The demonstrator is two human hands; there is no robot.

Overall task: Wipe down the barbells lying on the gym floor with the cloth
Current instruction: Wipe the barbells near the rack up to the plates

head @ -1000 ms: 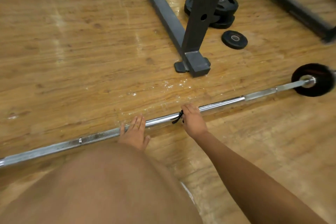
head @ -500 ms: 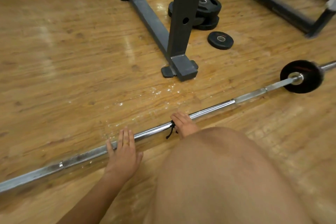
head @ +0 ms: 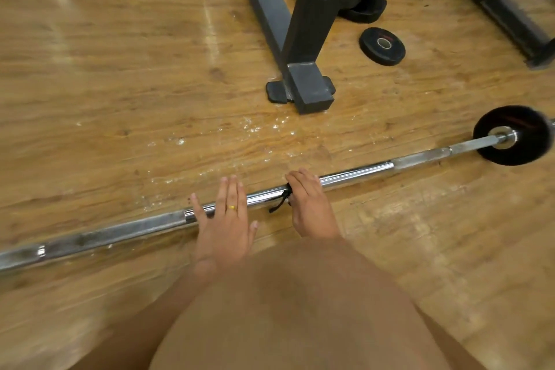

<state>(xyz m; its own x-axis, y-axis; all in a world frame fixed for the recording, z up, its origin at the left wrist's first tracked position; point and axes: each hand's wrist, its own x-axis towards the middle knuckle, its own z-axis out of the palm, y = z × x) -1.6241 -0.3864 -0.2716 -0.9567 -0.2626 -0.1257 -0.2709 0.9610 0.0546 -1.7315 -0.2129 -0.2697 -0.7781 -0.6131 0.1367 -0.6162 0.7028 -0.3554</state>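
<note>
Two hands are placed on the bar (head: pixel 357 173), which is laid diagonally on the floor (head: pixel 120 69), lower left to right edge. The left hand (head: pixel 223 225) is laid flat across it mid-frame, fingers straight. The right hand (head: pixel 309 204) is curled over it alongside, with the dark cloth (head: pixel 280 201) gripped underneath, mostly hidden.

- No word, number or brand can be read anywhere in view.
- The loose plate (head: pixel 382 46), lying right of the rack foot (head: pixel 310 87), has red marks around its hub, too small to make out.
- The end plate (head: pixel 513 135) on the barbell (head: pixel 354 174), farther right of the rack foot, shows a red mark, too blurred to read.
</note>
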